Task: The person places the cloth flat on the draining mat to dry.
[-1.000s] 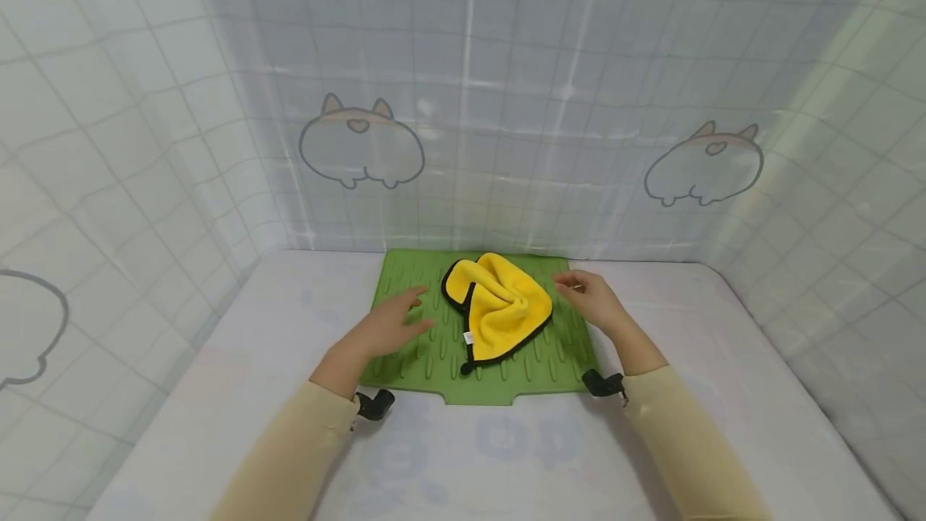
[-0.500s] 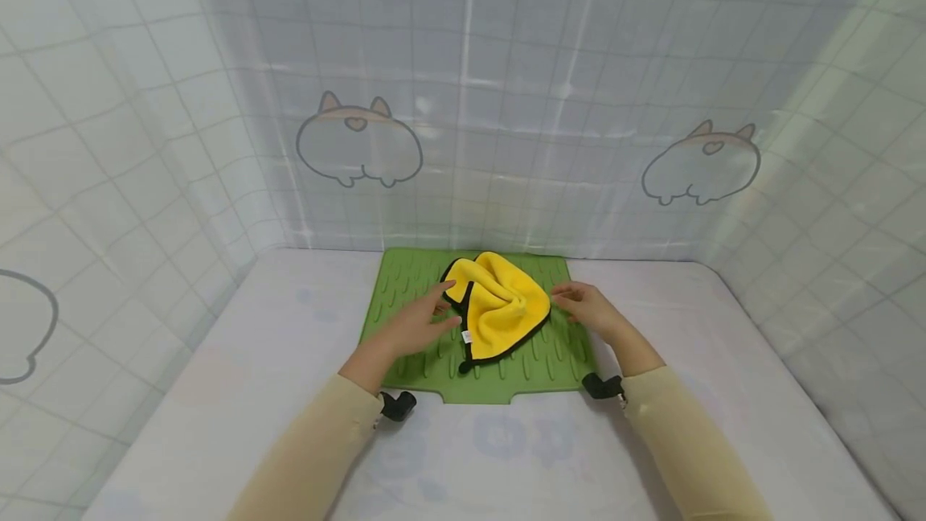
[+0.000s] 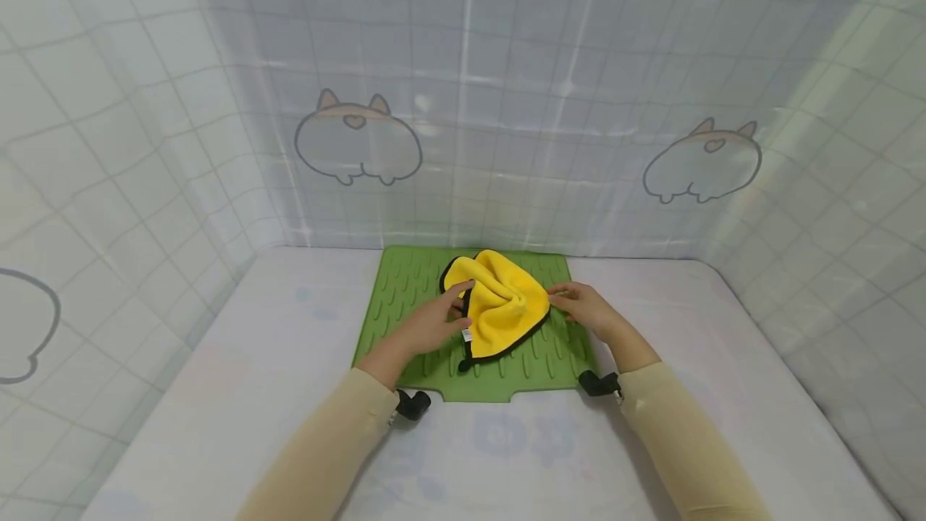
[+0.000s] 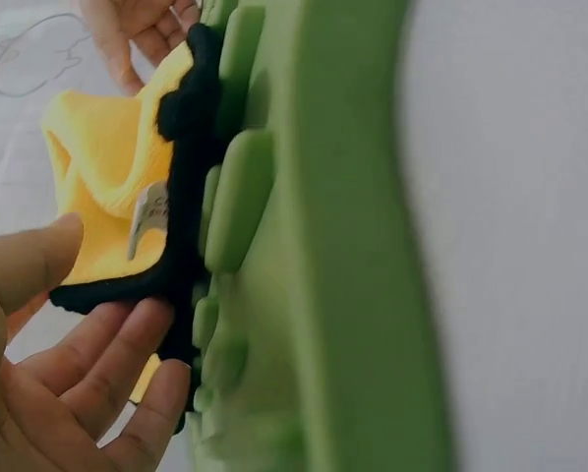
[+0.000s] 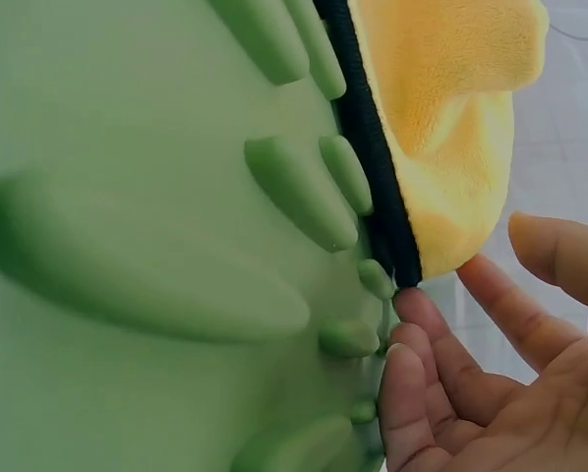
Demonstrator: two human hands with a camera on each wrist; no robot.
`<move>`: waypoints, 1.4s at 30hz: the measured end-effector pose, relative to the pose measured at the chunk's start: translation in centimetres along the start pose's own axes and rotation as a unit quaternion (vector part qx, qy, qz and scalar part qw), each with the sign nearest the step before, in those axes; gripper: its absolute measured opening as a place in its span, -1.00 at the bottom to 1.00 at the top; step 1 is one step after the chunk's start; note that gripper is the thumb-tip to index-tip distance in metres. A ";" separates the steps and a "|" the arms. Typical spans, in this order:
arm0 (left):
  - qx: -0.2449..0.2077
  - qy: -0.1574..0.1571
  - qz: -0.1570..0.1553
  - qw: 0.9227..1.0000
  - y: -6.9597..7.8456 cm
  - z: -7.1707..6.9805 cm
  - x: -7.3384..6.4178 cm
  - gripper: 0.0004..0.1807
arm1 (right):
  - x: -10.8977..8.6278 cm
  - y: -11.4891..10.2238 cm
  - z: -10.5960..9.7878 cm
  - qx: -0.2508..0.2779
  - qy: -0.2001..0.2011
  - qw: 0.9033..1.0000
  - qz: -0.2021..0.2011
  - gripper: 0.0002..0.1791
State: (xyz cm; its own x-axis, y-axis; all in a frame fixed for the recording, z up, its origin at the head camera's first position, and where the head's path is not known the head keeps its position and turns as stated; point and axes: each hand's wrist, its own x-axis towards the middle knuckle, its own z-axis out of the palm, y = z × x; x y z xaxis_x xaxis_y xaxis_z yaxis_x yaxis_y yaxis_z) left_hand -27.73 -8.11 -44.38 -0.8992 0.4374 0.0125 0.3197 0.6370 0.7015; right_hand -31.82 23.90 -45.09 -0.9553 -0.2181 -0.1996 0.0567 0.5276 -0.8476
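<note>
Altogether two hands (image 3: pixel 430 326) (image 3: pixel 592 312), thumbs apart from fingers; one cloth (image 3: pixel 502 308) between, on one mat (image 3: pixel 394 284).

Item one: surface (image 3: pixel 665 304), white-covered, which I see extending outward past the left hand (image 3: pixel 430 322) and the right hand (image 3: pixel 592 313); faint blue-grey prints (image 3: pixel 499 434) on the near side of the hands. Item two: green mat (image 3: pixel 408 272), directly on the surface, reaching under and beyond both hands; raised oblong ridges (image 5: pixel 299 192); tab (image 3: pixel 477 394) at its near edge, between the hands.
</note>
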 end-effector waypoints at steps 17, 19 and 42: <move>-0.045 0.015 -0.004 0.999 0.2 0.7 0.3 -0.32 | -1.3 -1.3 -0.1 0.029 -0.035 0.999 0.026 -0.51; -0.050 0.014 -0.003 0.999 0.2 0.6 0.3 -0.32 | -1.7 -1.4 -0.1 0.036 -0.053 0.998 0.027 -0.48; -0.088 0.086 0.012 0.992 0.1 0.2 0.3 -0.42 | -1.4 -1.8 1.2 0.222 -0.075 0.971 0.052 -0.34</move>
State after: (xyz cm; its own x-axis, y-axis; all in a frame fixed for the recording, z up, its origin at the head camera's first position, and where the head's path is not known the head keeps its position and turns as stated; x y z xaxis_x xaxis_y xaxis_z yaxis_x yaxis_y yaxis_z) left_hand -27.87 -7.82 -44.48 -0.9340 0.3279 0.1416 0.2986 0.4995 0.8133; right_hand -30.19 22.29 -43.91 -0.8864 -0.3174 -0.3371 0.3026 0.1538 -0.9406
